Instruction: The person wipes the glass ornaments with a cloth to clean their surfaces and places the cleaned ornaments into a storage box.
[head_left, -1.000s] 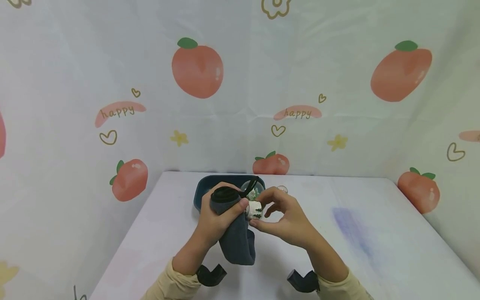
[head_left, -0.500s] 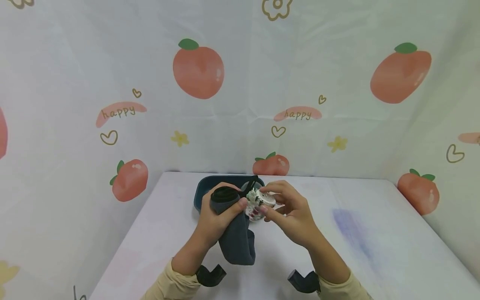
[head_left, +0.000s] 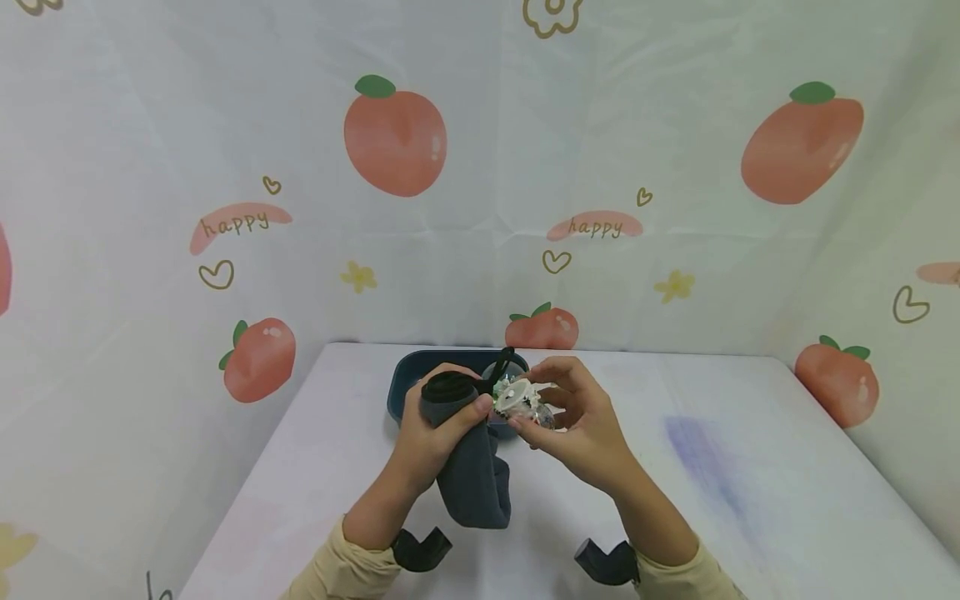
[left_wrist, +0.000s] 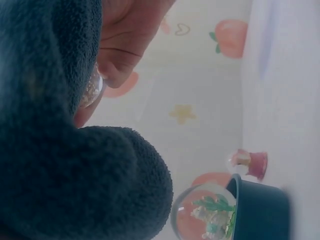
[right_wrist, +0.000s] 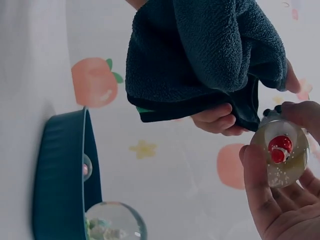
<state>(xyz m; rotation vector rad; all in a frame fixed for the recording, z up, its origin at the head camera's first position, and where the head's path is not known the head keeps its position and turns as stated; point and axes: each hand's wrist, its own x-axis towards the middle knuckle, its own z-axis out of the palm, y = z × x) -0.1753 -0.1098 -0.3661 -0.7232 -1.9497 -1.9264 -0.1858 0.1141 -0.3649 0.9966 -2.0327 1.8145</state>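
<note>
A dark blue-grey terry cloth (head_left: 472,487) hangs in folds from my left hand (head_left: 431,437), which grips it at the upper end. My right hand (head_left: 576,421) holds a small snow globe (right_wrist: 280,155) by fingers and thumb, close to the cloth. Inside its clear ball, white flecks and a red and white figure show in the right wrist view. Its pale base (head_left: 516,397) faces up toward the head camera, near the left thumb. In the left wrist view the cloth covers most of the held globe.
Behind the hands a dark teal basin (head_left: 405,371) stands on the white table (head_left: 615,533). A larger snow globe (left_wrist: 207,212) with green and white figures sits in it, and a smaller globe (right_wrist: 87,167) shows inside. A pink-based globe (left_wrist: 256,164) stands beside the basin.
My right hand has turned the snow globe over, so its base, which was to the side, now faces up. My left hand and the cloth have stayed nearly still.
</note>
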